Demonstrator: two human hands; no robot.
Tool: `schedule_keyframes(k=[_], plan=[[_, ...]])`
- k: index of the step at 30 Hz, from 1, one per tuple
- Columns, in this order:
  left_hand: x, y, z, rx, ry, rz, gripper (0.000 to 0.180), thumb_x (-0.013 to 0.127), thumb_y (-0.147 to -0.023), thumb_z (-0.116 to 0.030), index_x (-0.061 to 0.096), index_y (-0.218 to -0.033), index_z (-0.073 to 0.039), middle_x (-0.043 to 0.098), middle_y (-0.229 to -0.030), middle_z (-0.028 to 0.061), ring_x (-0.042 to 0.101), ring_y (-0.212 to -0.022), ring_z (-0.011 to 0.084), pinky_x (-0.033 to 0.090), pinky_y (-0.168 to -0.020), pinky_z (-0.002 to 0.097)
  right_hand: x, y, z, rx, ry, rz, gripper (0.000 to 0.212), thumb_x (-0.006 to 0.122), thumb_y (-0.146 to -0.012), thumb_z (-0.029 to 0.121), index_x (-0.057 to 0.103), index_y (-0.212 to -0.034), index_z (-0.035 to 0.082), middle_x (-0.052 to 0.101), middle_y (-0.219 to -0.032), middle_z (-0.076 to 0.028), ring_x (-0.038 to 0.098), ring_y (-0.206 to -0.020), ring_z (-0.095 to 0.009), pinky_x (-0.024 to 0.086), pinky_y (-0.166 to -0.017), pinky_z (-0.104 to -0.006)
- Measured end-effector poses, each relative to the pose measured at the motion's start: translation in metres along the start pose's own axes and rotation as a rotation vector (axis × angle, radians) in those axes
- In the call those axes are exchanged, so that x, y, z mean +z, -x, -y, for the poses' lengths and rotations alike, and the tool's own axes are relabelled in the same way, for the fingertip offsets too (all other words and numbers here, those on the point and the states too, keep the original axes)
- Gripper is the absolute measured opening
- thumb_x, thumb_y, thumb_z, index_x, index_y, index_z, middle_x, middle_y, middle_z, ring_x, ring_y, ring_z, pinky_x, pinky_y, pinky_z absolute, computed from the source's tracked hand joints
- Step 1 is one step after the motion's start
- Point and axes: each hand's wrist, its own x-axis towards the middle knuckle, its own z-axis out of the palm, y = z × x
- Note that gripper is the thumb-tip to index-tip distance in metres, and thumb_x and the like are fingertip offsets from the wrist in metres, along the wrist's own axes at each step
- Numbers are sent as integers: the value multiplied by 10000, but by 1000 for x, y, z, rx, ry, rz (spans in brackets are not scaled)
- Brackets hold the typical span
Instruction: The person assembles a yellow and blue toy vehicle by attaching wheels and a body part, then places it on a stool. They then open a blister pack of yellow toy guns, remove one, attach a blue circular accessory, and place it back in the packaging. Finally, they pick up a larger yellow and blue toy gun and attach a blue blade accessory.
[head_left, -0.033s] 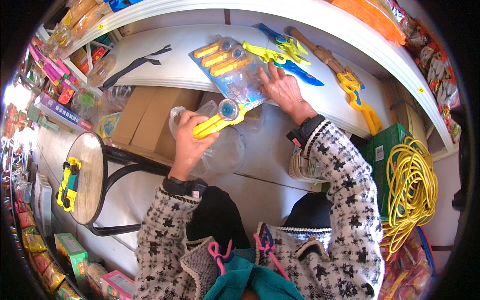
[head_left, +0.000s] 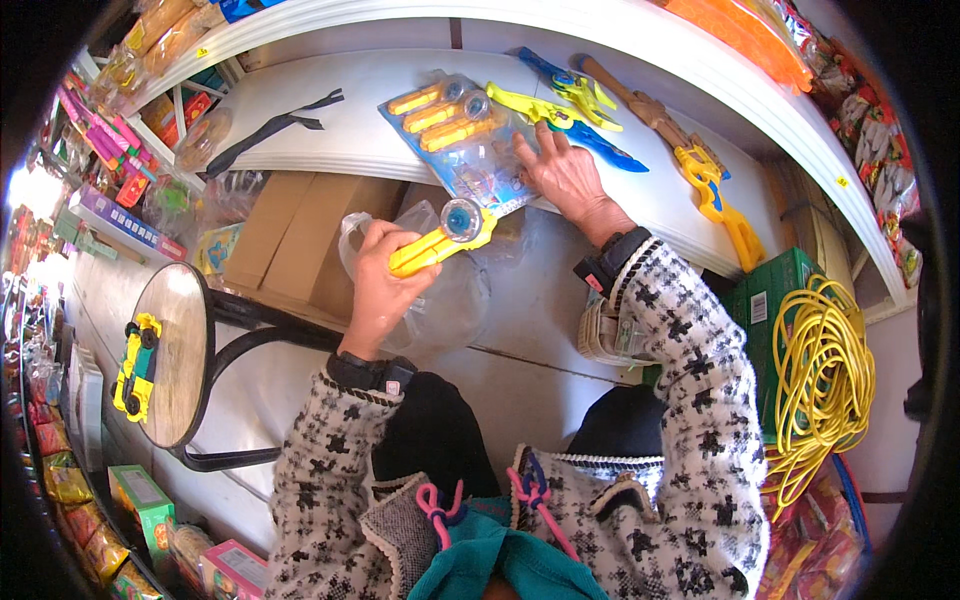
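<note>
My left hand [head_left: 385, 280] is closed around the handle of a yellow toy [head_left: 430, 252] with a clear round head [head_left: 460, 219] that has a blue centre. The toy is held over the shelf's front edge, next to a clear plastic bag [head_left: 415, 218]. My right hand [head_left: 568, 180] lies with its fingers stretched out at the right side of a blue-backed blister pack [head_left: 475, 172]. Several like yellow toys sit in the pack's upper part, and its lower part bulges as clear plastic. Beyond my right fingertips lies a lime-yellow and blue toy [head_left: 530, 104].
On the white shelf [head_left: 300, 110] lie a black strap [head_left: 265, 130] and a brown-yellow toy gun [head_left: 700, 180]. Below stands a cardboard box [head_left: 290, 235]. A round stool [head_left: 180, 350] holds a toy car [head_left: 137, 367] at left. Coiled yellow cable [head_left: 820, 370] hangs by a green box at right.
</note>
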Motion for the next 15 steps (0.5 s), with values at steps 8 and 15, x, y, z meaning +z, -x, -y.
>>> schedule_keyframes(k=[8,15], plan=[[22,-13,13,31,-7,21,334,797,-634,-44,639,-921,21,525,-916,105,575,-830,243,484,-749,329,-18,-26,-6,-135,-52,12,268,647,-748,188,634,-1005,114,616,-892,-143,645,-840,-262,541,-575,-338],[42,-22,24,71,-82,3,308,795,-621,-80,659,-885,3,540,-893,103,574,-815,284,480,-723,364,-23,-33,-7,-173,-33,56,155,630,-750,194,677,-869,107,642,-816,-110,645,-836,-251,541,-612,-331]])
